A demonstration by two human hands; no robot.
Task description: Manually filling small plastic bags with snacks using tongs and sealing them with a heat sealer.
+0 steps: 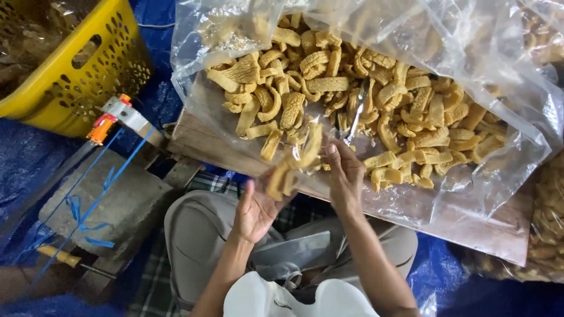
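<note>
A heap of ridged yellow-brown crackers (364, 100) lies on a clear plastic sheet (482, 53) spread over a wooden board (200, 141). My left hand (255, 208) is palm up below the board's near edge, cupping a small clear bag with several crackers (288, 170) in it. My right hand (345, 176) grips the same bag from the right, fingers closed on its top near the heap's edge.
A yellow perforated basket (88, 64) stands at the upper left. A metal tool with an orange handle (111, 120) and blue string rests on a concrete block (106, 199). Blue tarp covers the floor. More bagged crackers (549, 223) sit at the right edge.
</note>
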